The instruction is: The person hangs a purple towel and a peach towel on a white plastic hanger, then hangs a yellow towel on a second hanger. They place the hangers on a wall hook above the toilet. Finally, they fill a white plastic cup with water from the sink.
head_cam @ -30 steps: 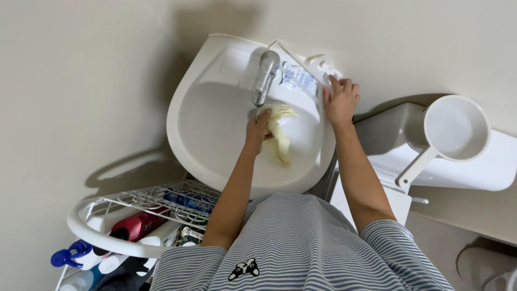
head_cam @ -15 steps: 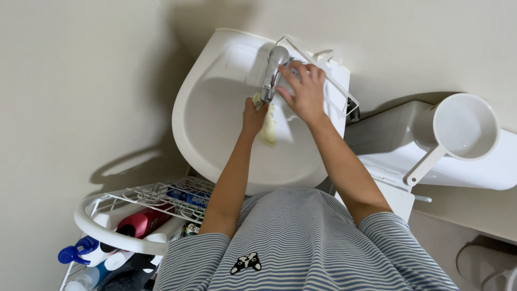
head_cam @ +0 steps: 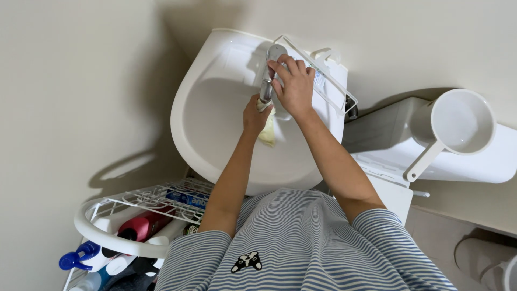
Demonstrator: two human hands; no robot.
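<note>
A white wash basin (head_cam: 215, 124) hangs on the wall, with a chrome tap (head_cam: 269, 64) at its back. My right hand (head_cam: 293, 86) rests over the tap, its fingers curled on the lever. Just under the spout, my left hand (head_cam: 256, 116) is closed on a pale yellow cloth (head_cam: 267, 133), which hangs down into the bowl. A white wire holder (head_cam: 328, 86) with small items sits on the basin's right rim, partly hidden by my right hand.
A white ladle-like scoop (head_cam: 455, 126) lies on a white toilet tank (head_cam: 388, 140) to the right. Lower left stands a white wire rack (head_cam: 134, 215) with a red bottle (head_cam: 142, 226) and blue spray bottles (head_cam: 75, 258). Plain beige wall surrounds the basin.
My right hand moved from the basin's right rim onto the tap. My left hand lifted the cloth from the bowl up to the spout.
</note>
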